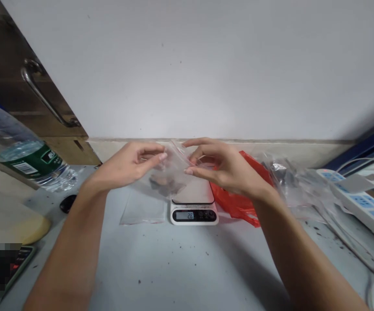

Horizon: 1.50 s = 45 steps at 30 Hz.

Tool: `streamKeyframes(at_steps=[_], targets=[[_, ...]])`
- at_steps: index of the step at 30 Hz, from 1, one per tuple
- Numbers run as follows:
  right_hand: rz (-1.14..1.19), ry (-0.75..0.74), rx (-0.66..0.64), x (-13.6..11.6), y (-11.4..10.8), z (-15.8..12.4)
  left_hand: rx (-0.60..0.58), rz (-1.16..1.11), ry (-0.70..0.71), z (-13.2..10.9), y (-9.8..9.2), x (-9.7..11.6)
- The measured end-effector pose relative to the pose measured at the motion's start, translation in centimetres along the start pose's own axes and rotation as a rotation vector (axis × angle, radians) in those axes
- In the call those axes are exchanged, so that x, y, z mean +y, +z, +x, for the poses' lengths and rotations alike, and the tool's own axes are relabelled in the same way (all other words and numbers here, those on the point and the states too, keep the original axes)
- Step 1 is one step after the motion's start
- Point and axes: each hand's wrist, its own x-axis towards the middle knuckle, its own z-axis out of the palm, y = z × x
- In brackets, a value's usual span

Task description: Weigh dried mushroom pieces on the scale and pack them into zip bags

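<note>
Both hands pinch the top edge of a small clear bag [169,170]: left hand [126,164] and right hand [221,166], fingers closed on it. Dark contents sit inside. The bag hangs above the digital scale [193,207].

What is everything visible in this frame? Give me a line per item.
small clear bag: 1, transparent with dark contents, held up over the scale
digital scale: 1, white, table centre, display lit
flat clear bag: 1, transparent, lying left of the scale
red plastic bag: 1, red, right of the scale
clear bags pile: several, transparent, far right
power strip: 1, white and blue, right edge
water bottle: 1, clear, green label, left
dark oval object: 1, black, left on table
left hand: 1, pinching the bag's top
right hand: 1, pinching the bag's top
</note>
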Motion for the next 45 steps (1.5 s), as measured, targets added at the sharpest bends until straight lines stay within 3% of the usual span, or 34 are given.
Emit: streamKeyframes(at_steps=[3, 5, 15, 22, 27, 32, 36, 45], targets=[[0.119, 0.060, 0.095, 0.2, 0.0, 0.1, 0.150, -0.066, -0.004, 0.0, 0.0, 0.4], [0.173, 0.085, 0.142, 0.3, -0.2, 0.1, 0.181, -0.090, -0.017, -0.2, 0.0, 0.7], [0.170, 0.111, 0.062, -0.1, -1.3, -0.3, 0.160, -0.089, 0.024, -0.2, 0.7, 1.4], [0.025, 0.081, 0.062, -1.4, -0.7, -0.4, 0.224, 0.101, 0.135, -0.2, 2.0, 3.0], [-0.057, 0.040, 0.076, -2.4, -0.6, -0.6, 0.206, 0.125, 0.192, -0.3, 2.4, 3.5], [-0.214, 0.036, -0.004, -2.7, -0.8, -0.8, 0.166, 0.176, 0.214, -0.2, 2.7, 3.3], [-0.345, 0.029, -0.057, -2.6, -1.0, -0.8, 0.147, 0.224, 0.251, -0.2, 2.6, 3.3], [-0.336, 0.043, -0.099, -1.9, -2.8, -0.9, 0.199, 0.247, 0.265, -0.3, 1.6, 3.0]])
